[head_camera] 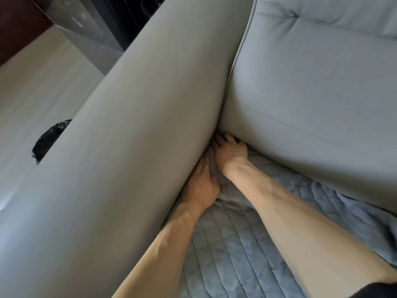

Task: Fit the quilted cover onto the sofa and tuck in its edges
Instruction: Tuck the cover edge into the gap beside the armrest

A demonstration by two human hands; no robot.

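The blue-grey quilted cover [232, 239] lies over the sofa seat, wrinkled along the back cushion. My left hand [200, 188] lies along the gap beside the grey armrest [133, 136], its fingers reaching into the gap. A bunched fold of the cover sits between its fingers and thumb. My right hand [232, 151] is just beyond it, in the corner where the armrest meets the back cushion [311, 87]. Its bent fingertips press down into that corner. The cover's edge there is hidden under both hands.
The sofa armrest runs diagonally across the left half of the view. Beyond it are a pale floor [36, 82], a dark fuzzy object [50, 138] and a dark cabinet [90, 24] at the top left.
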